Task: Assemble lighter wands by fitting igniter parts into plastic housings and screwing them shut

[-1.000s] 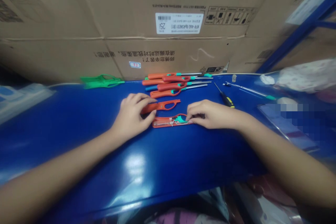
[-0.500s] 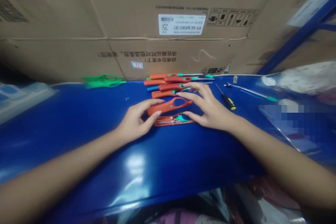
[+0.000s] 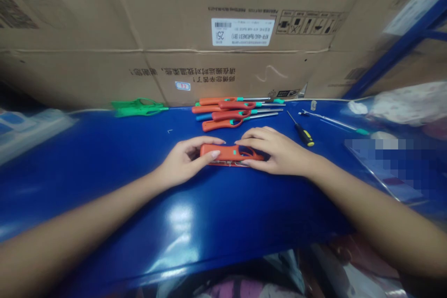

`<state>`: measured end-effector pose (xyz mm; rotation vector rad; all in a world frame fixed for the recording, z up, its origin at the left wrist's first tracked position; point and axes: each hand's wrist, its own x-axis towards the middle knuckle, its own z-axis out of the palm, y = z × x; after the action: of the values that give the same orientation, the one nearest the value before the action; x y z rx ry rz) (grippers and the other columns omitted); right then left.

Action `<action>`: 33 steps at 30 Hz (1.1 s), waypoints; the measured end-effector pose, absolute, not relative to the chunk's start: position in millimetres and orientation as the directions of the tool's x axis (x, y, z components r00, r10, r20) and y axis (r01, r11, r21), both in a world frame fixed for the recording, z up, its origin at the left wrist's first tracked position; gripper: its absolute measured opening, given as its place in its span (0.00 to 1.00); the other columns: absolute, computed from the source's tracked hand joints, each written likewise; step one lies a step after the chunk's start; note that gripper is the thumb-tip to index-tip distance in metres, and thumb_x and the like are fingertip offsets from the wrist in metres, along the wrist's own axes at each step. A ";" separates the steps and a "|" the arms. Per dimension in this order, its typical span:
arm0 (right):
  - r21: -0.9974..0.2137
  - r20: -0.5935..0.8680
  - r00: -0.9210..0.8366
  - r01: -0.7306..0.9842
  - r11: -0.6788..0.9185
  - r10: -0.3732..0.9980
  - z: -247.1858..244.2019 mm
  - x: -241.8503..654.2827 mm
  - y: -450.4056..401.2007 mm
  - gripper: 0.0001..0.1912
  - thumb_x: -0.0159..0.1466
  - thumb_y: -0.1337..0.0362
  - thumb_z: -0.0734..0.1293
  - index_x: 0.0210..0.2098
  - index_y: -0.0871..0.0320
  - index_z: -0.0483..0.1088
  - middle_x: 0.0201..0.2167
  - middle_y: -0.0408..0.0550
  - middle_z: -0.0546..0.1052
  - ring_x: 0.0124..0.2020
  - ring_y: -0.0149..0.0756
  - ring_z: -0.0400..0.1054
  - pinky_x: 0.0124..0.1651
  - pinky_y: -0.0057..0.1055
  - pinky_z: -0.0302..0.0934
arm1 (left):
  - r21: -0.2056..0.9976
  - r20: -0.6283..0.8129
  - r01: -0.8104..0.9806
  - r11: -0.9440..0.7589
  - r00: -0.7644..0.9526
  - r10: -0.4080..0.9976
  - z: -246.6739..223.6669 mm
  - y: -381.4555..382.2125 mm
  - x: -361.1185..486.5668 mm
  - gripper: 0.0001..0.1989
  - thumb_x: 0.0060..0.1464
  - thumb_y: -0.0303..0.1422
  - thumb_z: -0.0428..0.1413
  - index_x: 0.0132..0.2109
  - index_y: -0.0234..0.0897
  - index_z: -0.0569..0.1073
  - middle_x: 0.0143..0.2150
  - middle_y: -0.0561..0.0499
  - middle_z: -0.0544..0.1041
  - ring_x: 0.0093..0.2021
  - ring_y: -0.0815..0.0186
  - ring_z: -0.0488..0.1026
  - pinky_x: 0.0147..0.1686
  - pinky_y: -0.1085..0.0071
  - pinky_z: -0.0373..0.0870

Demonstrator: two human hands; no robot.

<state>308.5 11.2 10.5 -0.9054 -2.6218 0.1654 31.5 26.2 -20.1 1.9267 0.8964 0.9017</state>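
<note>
An orange half shell (image 3: 225, 152) lies over a second orange half (image 3: 232, 165), whose inner parts show in a narrow gap along the near edge. My left hand (image 3: 188, 158) grips the upper shell's left end, thumb on top and fingers behind. Around the right end, at the loop, my right hand (image 3: 274, 151) is closed on the same shell, fingers on the far side and thumb at the near edge. Just behind the hands lies an orange lighter (image 3: 218, 125) with a metal rod, the nearest of several long lighters.
Green shell pieces (image 3: 139, 108) lie at the back left of the blue table (image 3: 139, 223). A black and yellow screwdriver (image 3: 304, 135) and a metal rod with a green end (image 3: 335, 122) lie right. Cardboard (image 3: 174, 9) stands behind; a clear plastic container (image 3: 35, 132) is far left.
The upper shell has come down over the other half, covering most of its inner parts. My right hand has moved nearer and closed round the right end.
</note>
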 end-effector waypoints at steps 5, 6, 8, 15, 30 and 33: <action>-0.264 0.254 -0.728 0.581 0.770 0.637 13.1 306.6 9.2 0.17 0.67 0.56 0.67 0.51 0.57 0.71 0.49 0.54 0.76 0.47 0.42 0.71 0.51 0.40 0.60 | 0.771 0.339 0.311 -0.556 0.538 0.772 -16.1 24.8 32.6 0.14 0.60 0.40 0.60 0.50 0.37 0.78 0.47 0.46 0.82 0.44 0.61 0.79 0.47 0.64 0.75; -0.272 0.247 -0.729 0.580 0.768 0.638 13.7 306.6 9.3 0.16 0.66 0.56 0.68 0.50 0.57 0.72 0.48 0.54 0.76 0.47 0.42 0.71 0.51 0.39 0.60 | 0.709 0.370 0.341 -0.617 0.566 0.737 -15.4 24.1 32.8 0.14 0.60 0.40 0.60 0.49 0.38 0.78 0.47 0.46 0.82 0.45 0.60 0.77 0.49 0.62 0.73; -0.278 0.229 -0.732 0.583 0.764 0.642 14.2 306.9 9.9 0.15 0.65 0.57 0.69 0.49 0.58 0.72 0.47 0.53 0.76 0.47 0.42 0.71 0.52 0.39 0.59 | 0.579 0.400 0.402 -0.709 0.618 0.677 -14.5 22.8 33.5 0.13 0.60 0.39 0.61 0.50 0.39 0.77 0.48 0.47 0.81 0.48 0.59 0.75 0.52 0.60 0.70; -0.271 0.145 -0.759 0.587 0.763 0.635 10.1 308.1 11.9 0.15 0.66 0.57 0.68 0.48 0.59 0.74 0.44 0.53 0.77 0.45 0.42 0.71 0.51 0.39 0.59 | 0.485 0.357 0.464 -0.741 0.669 0.652 -21.0 24.5 34.5 0.13 0.61 0.39 0.60 0.50 0.40 0.76 0.49 0.48 0.80 0.50 0.58 0.73 0.53 0.59 0.67; -0.288 0.098 -0.756 0.600 0.746 0.647 15.1 307.0 7.6 0.13 0.66 0.57 0.67 0.46 0.58 0.73 0.40 0.50 0.76 0.40 0.39 0.70 0.47 0.37 0.59 | 0.516 0.346 0.440 -0.735 0.678 0.649 -23.1 26.2 33.3 0.13 0.60 0.40 0.61 0.49 0.40 0.76 0.48 0.46 0.79 0.50 0.57 0.73 0.52 0.57 0.69; -0.304 0.083 -0.754 0.603 0.737 0.651 16.3 307.0 6.8 0.13 0.67 0.57 0.67 0.47 0.58 0.72 0.42 0.50 0.76 0.40 0.39 0.70 0.47 0.37 0.60 | 0.524 0.358 0.424 -0.739 0.677 0.643 -23.0 26.9 33.8 0.13 0.60 0.40 0.62 0.48 0.39 0.76 0.47 0.46 0.80 0.48 0.58 0.74 0.51 0.58 0.69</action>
<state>307.0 6.8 16.3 -1.0038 -2.7542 0.3873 33.8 26.9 -23.0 2.4906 0.8331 0.7498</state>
